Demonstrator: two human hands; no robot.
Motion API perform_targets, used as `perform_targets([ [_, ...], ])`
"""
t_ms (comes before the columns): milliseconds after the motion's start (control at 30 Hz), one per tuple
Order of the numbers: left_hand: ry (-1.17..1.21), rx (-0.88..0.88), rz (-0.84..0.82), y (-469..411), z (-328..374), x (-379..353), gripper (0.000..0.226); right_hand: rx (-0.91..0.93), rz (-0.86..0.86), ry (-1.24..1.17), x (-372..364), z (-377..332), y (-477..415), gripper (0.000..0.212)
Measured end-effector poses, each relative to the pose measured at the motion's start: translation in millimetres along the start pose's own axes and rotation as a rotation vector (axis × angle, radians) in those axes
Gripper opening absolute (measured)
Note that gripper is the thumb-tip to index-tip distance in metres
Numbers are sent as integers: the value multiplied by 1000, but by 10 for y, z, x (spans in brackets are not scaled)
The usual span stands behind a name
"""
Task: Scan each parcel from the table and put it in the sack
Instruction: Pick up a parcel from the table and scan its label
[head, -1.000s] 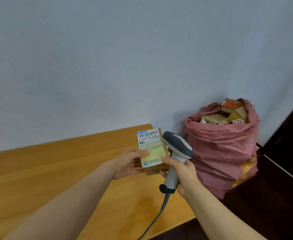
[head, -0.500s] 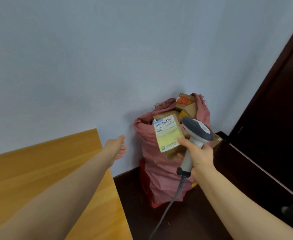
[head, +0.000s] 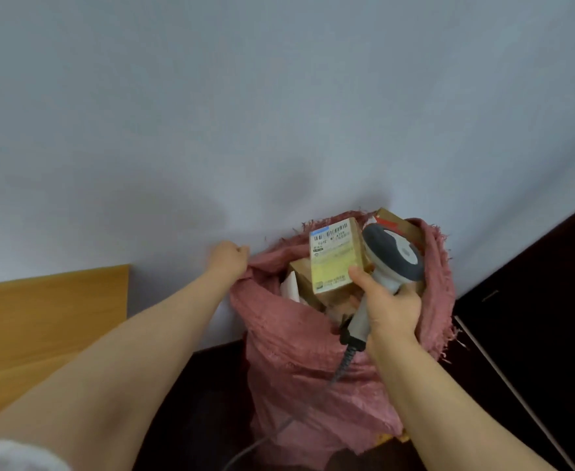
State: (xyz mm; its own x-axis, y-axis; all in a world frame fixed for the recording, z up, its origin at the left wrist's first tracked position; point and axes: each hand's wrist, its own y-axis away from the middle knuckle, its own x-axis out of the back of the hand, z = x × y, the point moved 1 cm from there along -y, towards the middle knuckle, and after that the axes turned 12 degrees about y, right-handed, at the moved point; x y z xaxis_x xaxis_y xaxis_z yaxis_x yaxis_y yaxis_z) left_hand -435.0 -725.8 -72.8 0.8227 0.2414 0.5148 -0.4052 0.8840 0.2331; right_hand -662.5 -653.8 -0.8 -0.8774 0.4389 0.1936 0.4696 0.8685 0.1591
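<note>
The parcel (head: 335, 260), a small brown box with a white and yellow barcode label facing up, is held just over the open mouth of the sack (head: 296, 351), its lower end down among the other boxes (head: 301, 278) already piled inside. The right hand (head: 389, 311) carries it: the thumb presses on the bottom corner of the label, pinching the box against the grey and white scanner (head: 393, 256), while the remaining fingers are wrapped round the scanner's handle. The scanner head sits just beside the parcel on its right, touching it, and its cable (head: 343, 365) trails down across the front of the sack.

The sack is pink woven stuff with a frayed rim, standing against the wall (head: 279, 113) and stuffed close to the top. The left hand (head: 230, 258) has hold of the rim on the left side, fingers curled tight into the fabric and the edge drawn outward.

Off to the left, the corner of the wooden tabletop (head: 41, 317) shows, near the sack but apart from it. The floor (head: 534, 334) around the sack is dark.
</note>
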Motion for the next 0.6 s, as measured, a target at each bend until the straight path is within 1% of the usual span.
perform_targets([
  [133, -212, -35, -62, -414, -40, -349, 45, -46, -22, 69, -92, 139, -317, 27],
  [200, -317, 11, -118, -567, -127, -502, 51, -67, -42, 68, -102, 201, -442, 26],
  [233, -340, 50, -138, -615, -185, -577, 58, -68, -58, 69, -103, 229, -487, 26],
  [267, -321, 98, -156, -645, -238, -640, 71, -63, -72, 76, -110, 255, -524, 25],
  [300, -216, 168, -174, -649, -280, -690, 85, -58, -80, 89, -121, 279, -552, 24],
  [333, -60, 263, -202, -628, -308, -725, 97, -53, -84, 105, -136, 295, -570, 23],
  [367, 87, 350, -233, -597, -338, -757, 103, -51, -87, 118, -154, 297, -579, 23],
  [400, 183, 418, -266, -558, -349, -766, 97, -51, -93, 127, -177, 293, -586, 24],
  [433, 237, 450, -300, -546, -357, -754, 82, -57, -103, 132, -205, 284, -593, 25],
  [467, 281, 444, -301, -541, -338, -725, 61, -63, -115, 136, -232, 270, -594, 26],
  [500, 328, 417, -268, -550, -289, -675, 45, -68, -124, 139, -254, 256, -590, 28],
  [533, 387, 398, -229, -573, -207, -609, 39, -68, -130, 144, -269, 244, -587, 30],
  [600, 516, 386, -203, -629, 16, -442, 40, -64, -139, 158, -282, 213, -579, 32],
])
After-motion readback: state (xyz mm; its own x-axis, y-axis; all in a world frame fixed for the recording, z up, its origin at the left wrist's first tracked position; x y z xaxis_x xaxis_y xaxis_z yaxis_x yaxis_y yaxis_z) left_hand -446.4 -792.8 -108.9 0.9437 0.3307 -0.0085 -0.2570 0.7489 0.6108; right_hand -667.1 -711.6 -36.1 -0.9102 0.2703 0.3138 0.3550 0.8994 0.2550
